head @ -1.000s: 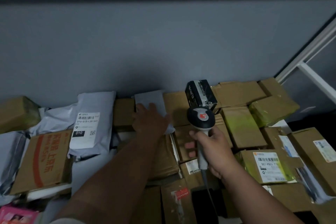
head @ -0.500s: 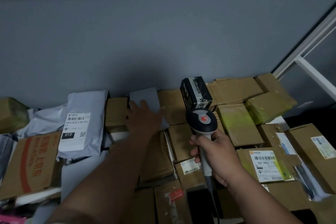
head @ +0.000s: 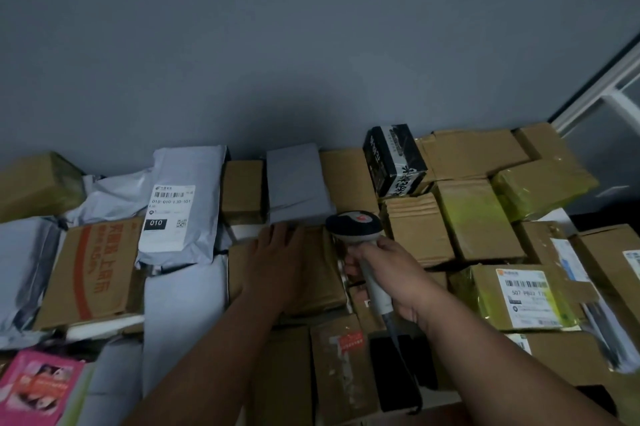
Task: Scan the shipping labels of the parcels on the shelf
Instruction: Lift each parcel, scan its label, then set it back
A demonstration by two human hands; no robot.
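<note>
Many parcels cover the shelf against a grey wall. My right hand point(head: 391, 276) grips the handle of a barcode scanner point(head: 356, 225), its grey and dark head pointing away over the boxes. My left hand point(head: 277, 259) rests flat, fingers straight, on a brown cardboard parcel point(head: 322, 280) in the middle. Just beyond its fingertips lies a plain grey mailer point(head: 298, 186) with no label showing. A grey mailer point(head: 183, 211) at the left shows a white shipping label point(head: 169, 218) marked 010. A taped box point(head: 519, 297) at the right shows another label point(head: 526, 297).
A black printed box point(head: 394, 159) stands at the back. An orange-printed carton point(head: 93, 273) lies left, a pink packet point(head: 38, 387) at bottom left. Yellow-taped boxes point(head: 543, 186) sit at back right, near a white shelf frame point(head: 606, 86).
My left hand has drawn back off the plain grey mailer onto the brown parcel nearer me. The scanner has tilted lower and moved slightly toward me.
</note>
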